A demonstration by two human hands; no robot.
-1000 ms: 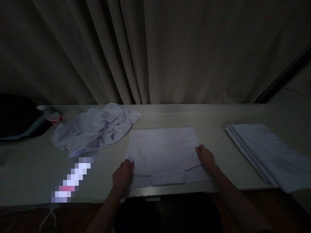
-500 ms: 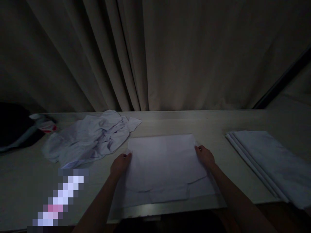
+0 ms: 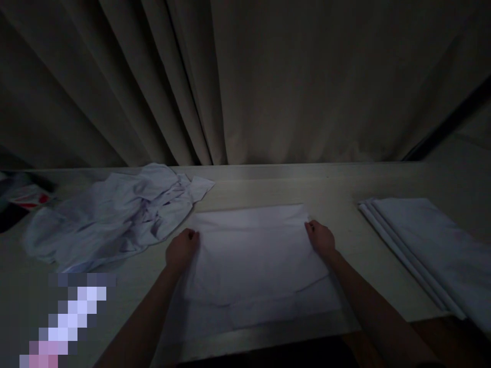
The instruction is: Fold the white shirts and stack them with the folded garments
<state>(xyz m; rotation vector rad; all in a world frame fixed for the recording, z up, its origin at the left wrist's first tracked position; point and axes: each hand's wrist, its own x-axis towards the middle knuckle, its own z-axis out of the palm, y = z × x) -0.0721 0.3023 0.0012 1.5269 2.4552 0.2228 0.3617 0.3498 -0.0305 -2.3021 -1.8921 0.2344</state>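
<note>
A folded white garment (image 3: 253,255) lies in front of me on the pale table, with layered, uneven edges toward my side. Pinched at its left edge, near the upper corner, is my left hand (image 3: 183,247). My right hand (image 3: 320,237) is closed on the opposite edge at about the same height. A faint crease runs across the cloth between the two hands. The dim light hides the finer details, and which layers the fingers hold I cannot tell.
Crumpled white cloth (image 3: 115,209) lies to the left, near a red-and-white package (image 3: 28,198). A folded white stack of cloth (image 3: 425,245) rests on the right of the table (image 3: 268,186). A curtain (image 3: 268,82) hangs behind. Something at lower left is pixelated.
Creases have appeared across the upper part of the garment between my hands. My hands keep their hold on its edges. The view has shifted slightly to the right.
</note>
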